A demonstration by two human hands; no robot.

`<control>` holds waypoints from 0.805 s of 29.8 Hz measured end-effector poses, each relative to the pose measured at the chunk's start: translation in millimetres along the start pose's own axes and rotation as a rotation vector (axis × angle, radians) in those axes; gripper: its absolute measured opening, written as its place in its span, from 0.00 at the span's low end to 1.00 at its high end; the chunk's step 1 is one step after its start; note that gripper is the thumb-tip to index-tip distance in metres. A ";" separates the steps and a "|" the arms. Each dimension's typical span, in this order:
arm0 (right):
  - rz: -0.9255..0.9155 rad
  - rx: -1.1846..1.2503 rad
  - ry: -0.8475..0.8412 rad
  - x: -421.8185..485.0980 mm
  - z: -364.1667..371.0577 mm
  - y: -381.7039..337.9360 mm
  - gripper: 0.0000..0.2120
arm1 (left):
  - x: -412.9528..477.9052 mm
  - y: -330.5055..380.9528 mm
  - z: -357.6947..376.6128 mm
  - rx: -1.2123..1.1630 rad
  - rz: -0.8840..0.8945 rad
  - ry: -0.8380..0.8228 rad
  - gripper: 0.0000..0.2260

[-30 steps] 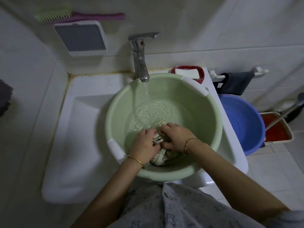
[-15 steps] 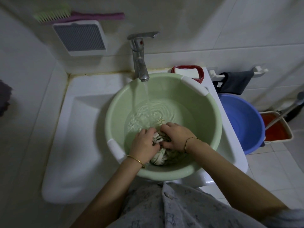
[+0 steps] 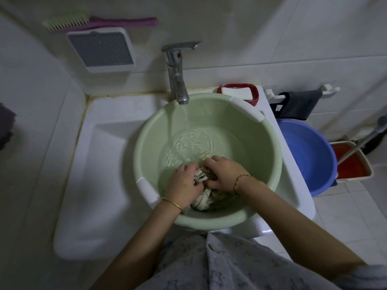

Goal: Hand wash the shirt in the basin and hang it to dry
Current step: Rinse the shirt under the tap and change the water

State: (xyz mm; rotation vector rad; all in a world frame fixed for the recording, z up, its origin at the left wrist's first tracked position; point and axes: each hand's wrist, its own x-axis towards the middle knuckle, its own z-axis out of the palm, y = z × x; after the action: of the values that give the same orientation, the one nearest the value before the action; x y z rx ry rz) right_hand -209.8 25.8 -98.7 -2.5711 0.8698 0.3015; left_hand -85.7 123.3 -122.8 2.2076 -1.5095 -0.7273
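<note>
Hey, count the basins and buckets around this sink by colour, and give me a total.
Green round plastic basin, with the wet shirt in it: 1
Blue round plastic basin: 1
Orange rectangular bucket: 1
Total: 3

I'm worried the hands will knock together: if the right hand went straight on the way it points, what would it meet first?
The right hand points left, into the bunched shirt it grips; that comes first. The left hand lies just beyond, gripping the same cloth, though depth is unclear.
</note>
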 end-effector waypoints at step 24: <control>0.011 0.014 0.011 -0.7 -1.0 -0.6 0.21 | 0.9 -2.6 2.3 -0.014 0.020 0.012 0.20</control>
State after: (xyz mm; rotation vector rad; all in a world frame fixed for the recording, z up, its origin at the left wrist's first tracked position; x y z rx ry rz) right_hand -209.9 26.2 -97.4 -2.5587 0.8866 0.2837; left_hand -84.9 123.4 -126.2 2.1799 -1.5138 -0.7155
